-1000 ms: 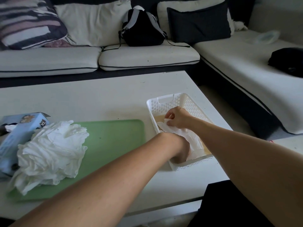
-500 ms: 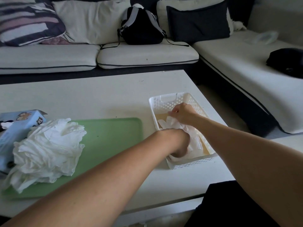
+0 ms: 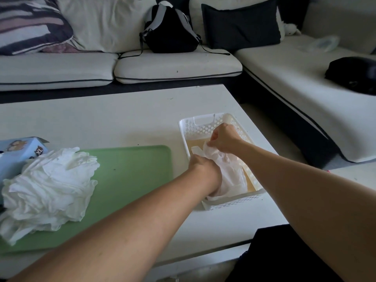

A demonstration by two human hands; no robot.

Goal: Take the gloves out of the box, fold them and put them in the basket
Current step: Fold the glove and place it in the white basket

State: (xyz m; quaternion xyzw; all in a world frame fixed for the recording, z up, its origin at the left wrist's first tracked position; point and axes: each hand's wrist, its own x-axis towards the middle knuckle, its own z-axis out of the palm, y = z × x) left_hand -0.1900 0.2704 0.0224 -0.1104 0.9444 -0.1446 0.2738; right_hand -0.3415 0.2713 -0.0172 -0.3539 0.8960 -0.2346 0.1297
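A white perforated basket (image 3: 203, 123) stands on the table's right side. Folded white gloves (image 3: 230, 171) lie inside it. My right hand (image 3: 222, 138) pinches the far end of the gloves with curled fingers. My left hand (image 3: 205, 169) reaches down into the basket at the gloves' near end; its fingers are hidden, so its hold is unclear. A heap of loose white gloves (image 3: 48, 186) lies on the left of a green tray (image 3: 132, 171). The light blue glove box (image 3: 18, 153) sits behind the heap at the far left.
The white table (image 3: 101, 117) ends just right of the basket and at the front. A white sofa (image 3: 175, 66) runs along the back and right, with a black backpack (image 3: 169, 29), cushions and a dark bag (image 3: 352, 74).
My right hand has shifted slightly farther into the basket with the gloves' end. My left hand stays low at the near end. The camera view has shifted a little.
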